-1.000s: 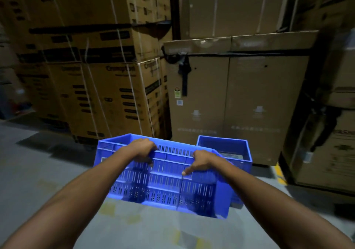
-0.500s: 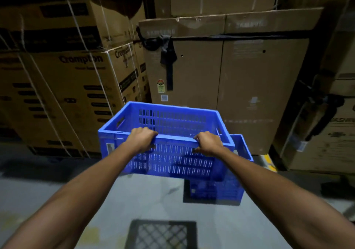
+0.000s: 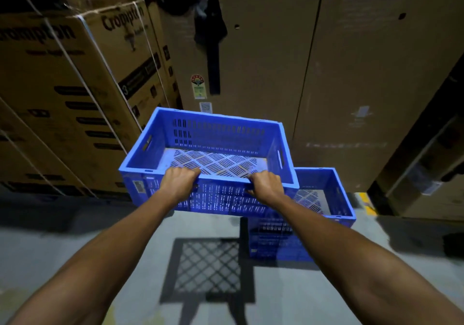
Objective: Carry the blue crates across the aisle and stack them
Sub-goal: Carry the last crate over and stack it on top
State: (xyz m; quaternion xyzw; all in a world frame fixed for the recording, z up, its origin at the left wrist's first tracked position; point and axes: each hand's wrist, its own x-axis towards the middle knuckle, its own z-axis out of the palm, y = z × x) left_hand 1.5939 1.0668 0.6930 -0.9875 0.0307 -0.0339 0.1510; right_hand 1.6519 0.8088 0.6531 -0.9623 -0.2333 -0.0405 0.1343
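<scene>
Over the concrete floor (image 3: 125, 244), the person's got a blue crate (image 3: 208, 159) held up in the air, left hand (image 3: 179, 183) and right hand (image 3: 266, 186) both clamped on its near rim. It hangs a bit left of and above a second blue crate (image 3: 324, 199) sitting on the floor. Cardboard boxes (image 3: 263, 61) wall off the back, and there's a lattice shadow (image 3: 208, 269) underneath.

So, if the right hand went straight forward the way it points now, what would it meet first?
Likely the far wall of the carried crate, since the right hand grips its near rim pointing across the open inside. Behind it stands the tall cardboard box; depth is unclear.
</scene>
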